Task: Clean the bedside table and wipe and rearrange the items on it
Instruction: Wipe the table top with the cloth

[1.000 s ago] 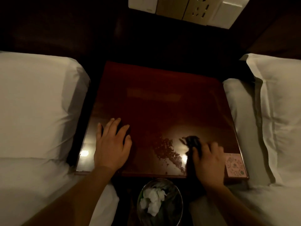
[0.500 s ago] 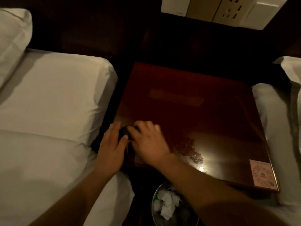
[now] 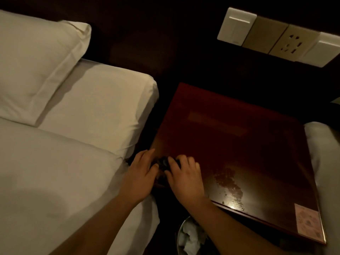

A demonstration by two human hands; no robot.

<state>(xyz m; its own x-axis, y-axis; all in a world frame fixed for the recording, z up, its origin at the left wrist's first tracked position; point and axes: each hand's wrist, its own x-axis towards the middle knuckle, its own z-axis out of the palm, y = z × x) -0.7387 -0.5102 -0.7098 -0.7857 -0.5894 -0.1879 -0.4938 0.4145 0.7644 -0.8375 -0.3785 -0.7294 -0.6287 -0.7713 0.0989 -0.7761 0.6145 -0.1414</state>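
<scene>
The glossy dark-red bedside table (image 3: 239, 140) fills the right half of the head view. Its top carries no loose items, only a worn patch (image 3: 228, 183) near the front edge and a pink sticker (image 3: 307, 223) at the front right corner. A dark crumpled cloth (image 3: 162, 163) lies at the table's front left corner. My right hand (image 3: 184, 178) presses on the cloth with curled fingers. My left hand (image 3: 140, 173) rests flat at the table's left edge, fingertips touching the cloth.
A white bed with a pillow (image 3: 36, 63) lies to the left, another bed's edge (image 3: 323, 162) to the right. A metal bin (image 3: 191, 236) with crumpled tissues stands below the table front. Wall switches and a socket (image 3: 292, 44) sit above.
My right hand carried the cloth from the table's front right corner to its front left corner, beside my left hand. The view has swung left, showing more of the left bed.
</scene>
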